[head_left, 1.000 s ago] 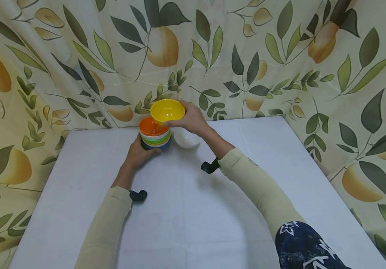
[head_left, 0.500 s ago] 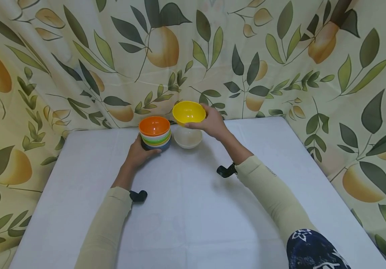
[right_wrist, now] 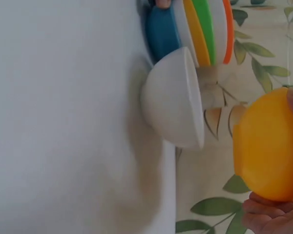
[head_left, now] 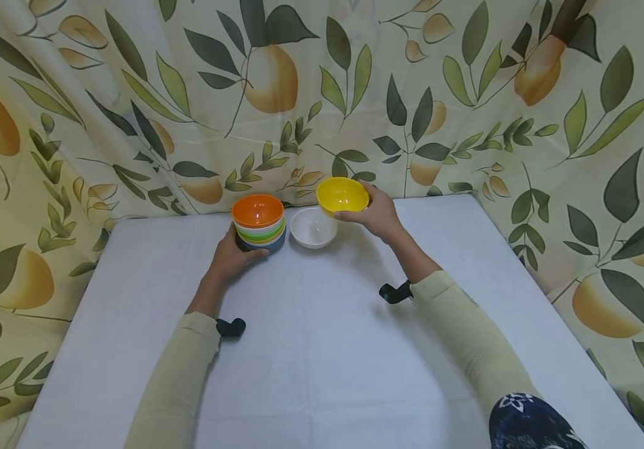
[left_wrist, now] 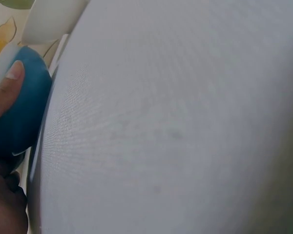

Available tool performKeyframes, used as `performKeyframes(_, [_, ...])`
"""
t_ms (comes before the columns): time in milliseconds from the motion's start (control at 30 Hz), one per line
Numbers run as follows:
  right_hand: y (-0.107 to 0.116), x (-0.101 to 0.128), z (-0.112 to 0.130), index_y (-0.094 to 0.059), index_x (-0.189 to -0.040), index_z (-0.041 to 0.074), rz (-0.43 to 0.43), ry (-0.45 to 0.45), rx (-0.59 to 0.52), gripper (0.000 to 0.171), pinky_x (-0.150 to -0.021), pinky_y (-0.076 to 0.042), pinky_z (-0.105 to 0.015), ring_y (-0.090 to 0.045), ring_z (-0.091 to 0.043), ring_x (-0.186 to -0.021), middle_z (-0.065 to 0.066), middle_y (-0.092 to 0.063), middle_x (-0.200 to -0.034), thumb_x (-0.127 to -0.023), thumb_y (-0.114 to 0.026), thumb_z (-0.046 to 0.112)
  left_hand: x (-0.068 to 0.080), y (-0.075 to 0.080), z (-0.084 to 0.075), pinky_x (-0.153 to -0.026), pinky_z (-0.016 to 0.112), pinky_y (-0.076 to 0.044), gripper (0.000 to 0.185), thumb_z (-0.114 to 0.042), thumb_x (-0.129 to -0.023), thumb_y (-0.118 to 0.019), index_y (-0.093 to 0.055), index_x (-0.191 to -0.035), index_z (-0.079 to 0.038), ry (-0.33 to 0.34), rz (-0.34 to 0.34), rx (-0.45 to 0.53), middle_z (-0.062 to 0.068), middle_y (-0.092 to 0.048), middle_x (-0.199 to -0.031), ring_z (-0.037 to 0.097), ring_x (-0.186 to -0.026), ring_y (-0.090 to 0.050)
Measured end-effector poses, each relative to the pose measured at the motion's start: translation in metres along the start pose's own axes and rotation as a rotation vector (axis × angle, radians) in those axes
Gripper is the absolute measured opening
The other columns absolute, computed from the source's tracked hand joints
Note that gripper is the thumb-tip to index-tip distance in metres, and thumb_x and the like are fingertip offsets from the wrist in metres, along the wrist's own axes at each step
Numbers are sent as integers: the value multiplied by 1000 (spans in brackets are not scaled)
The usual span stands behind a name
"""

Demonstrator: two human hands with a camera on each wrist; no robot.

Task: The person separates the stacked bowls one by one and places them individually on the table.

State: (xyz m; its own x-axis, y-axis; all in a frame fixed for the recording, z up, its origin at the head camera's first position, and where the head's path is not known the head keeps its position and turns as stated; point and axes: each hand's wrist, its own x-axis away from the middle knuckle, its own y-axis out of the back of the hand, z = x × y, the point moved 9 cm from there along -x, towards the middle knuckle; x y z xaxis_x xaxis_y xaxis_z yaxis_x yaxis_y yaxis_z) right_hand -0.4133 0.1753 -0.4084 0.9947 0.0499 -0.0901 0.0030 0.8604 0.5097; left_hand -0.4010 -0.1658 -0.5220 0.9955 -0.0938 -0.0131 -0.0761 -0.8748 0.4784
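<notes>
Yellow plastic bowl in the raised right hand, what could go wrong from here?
1. The right hand pinches the yellow plastic bowl only at its rim, in the air, so the grip could slip.
2. The white plastic bowl sits close beside; lowering the yellow one may knock it.
3. The stack of coloured plastic bowls, steadied by the left hand, could shift if bumped.

No readable text, label, brand, number or sign is showing in any view. A small dark mark is sitting on the right sleeve (head_left: 470,299) near the wrist, but it is too small to read.
</notes>
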Motion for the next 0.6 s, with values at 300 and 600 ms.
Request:
performKeyframes(300, [14, 3, -37, -48, -153, 4, -33, -52, 33, 89, -113, -45, -50, -52, -34, -127, -15, -57, -144, -81, -92, 33, 0, 1, -1, -128, 57, -18, 113, -33, -80, -94, -23, -166, -16, 4, 0, 1, 12, -40, -164, 33, -151, -34])
performKeyframes(600, [17, 11, -66, -37, -161, 2, -16, -136, 57, 100, -120, -37, -54, -46, -38, -137, -19, -48, -155, -83, -91, 32, 0, 1, 0, -128, 57, -17, 114, -33, -80, -94, -23, -167, -17, 4, 2, -1, 12, -39, -165, 33, -152, -33])
